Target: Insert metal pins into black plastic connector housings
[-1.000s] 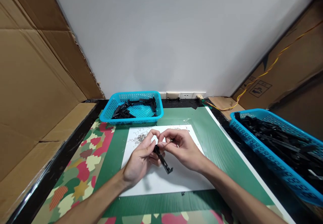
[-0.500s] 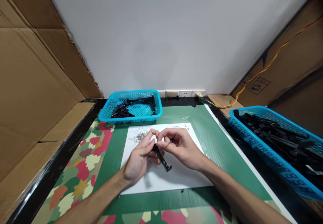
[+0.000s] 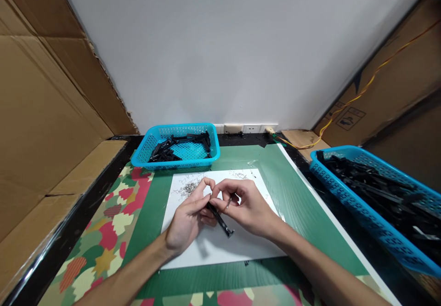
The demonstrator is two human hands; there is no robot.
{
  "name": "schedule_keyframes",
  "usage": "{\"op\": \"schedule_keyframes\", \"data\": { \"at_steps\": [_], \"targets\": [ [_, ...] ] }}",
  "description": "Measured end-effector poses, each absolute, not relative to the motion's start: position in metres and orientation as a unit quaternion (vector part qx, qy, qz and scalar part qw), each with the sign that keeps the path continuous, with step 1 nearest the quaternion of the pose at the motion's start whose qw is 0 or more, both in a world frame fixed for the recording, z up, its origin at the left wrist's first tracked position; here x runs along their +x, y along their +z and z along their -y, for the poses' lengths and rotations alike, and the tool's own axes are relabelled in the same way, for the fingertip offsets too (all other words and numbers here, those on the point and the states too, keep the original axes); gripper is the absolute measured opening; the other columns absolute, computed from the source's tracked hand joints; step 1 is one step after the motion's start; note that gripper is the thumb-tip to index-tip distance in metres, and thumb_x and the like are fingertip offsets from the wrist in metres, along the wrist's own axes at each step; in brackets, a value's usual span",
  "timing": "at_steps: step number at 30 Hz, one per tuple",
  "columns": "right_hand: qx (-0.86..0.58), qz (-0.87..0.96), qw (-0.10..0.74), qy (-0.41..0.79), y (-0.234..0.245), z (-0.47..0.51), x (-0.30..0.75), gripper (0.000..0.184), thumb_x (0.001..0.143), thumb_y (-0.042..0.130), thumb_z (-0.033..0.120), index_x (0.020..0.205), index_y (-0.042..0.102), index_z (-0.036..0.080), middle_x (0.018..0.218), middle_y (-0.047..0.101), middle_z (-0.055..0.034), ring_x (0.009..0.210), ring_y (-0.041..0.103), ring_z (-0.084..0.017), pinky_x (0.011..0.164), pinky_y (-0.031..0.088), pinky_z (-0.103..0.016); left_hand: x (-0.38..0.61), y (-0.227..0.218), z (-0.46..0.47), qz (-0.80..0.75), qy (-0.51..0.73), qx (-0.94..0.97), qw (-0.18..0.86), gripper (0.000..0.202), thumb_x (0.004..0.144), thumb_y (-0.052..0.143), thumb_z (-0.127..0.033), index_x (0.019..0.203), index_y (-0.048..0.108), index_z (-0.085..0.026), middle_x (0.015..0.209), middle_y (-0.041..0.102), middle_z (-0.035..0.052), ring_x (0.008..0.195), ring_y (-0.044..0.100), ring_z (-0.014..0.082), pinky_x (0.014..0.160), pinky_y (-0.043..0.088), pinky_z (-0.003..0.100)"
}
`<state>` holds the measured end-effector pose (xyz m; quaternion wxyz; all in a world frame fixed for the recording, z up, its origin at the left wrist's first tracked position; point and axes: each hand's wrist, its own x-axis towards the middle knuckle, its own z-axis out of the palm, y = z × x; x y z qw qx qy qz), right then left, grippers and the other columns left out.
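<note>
Between my hands is a slim black plastic part (image 3: pixel 220 222), slanting down to the right over a white sheet (image 3: pixel 193 256). My left hand (image 3: pixel 189 221) is closed around its upper end. My right hand (image 3: pixel 243 205) pinches at that same end, thumb and forefinger pressed together. A thin metallic piece (image 3: pixel 228 202) shows among the right fingers; its kind is hard to make out. What the right fingertips pinch is hidden. Behind the left hand lies a pile of tiny metal pieces (image 3: pixel 190 188), perhaps springs, and more are scattered (image 3: pixel 237 174) at the sheet's back right.
A blue basket (image 3: pixel 175 164) with several black parts stands behind the sheet. Another blue basket (image 3: pixel 372 218), heaped with black parts, is at the right. Cardboard (image 3: pixel 51 113) walls the left side. A yellow and red cable (image 3: pixel 320 139) runs from the wall sockets (image 3: pixel 252 128).
The black part has turned slightly in my left hand. My right fingers have shifted a little, and the thin metallic piece among them shows more clearly. The view has moved slightly.
</note>
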<state>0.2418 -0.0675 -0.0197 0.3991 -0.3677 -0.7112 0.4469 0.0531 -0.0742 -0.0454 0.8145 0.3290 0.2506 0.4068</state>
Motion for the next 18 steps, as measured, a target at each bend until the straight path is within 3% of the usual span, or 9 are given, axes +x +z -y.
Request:
{"op": "schedule_keyframes", "data": {
  "at_steps": [9,18],
  "targets": [
    [-0.321,0.802,0.423,0.275,-0.0240,0.0682,0.2419,0.016,0.103,0.063,0.028,0.094,0.072,0.019,0.071,0.060,-0.0006,0.061,0.048,-0.012,0.054,0.038,-0.024,0.0515,-0.0500,0.0727,-0.235,0.413,0.325,0.817,0.025,0.095,0.072,-0.031,0.108,0.052,-0.024,0.089,0.045,-0.0005,0.065,0.035,0.0087,0.058,0.031,0.016],
    [-0.317,0.783,0.428,0.322,-0.0256,0.0664,0.2432,0.013,0.101,0.068,0.026,0.097,0.076,0.018,0.078,0.067,-0.0021,0.062,0.050,-0.011,0.058,0.040,-0.024,0.0520,-0.0522,0.0734,-0.214,0.413,0.293,0.835,0.019,0.099,0.066,-0.025,0.111,0.050,-0.023,0.086,0.045,-0.0016,0.062,0.033,0.0073,0.061,0.031,0.017]
  ]
}}
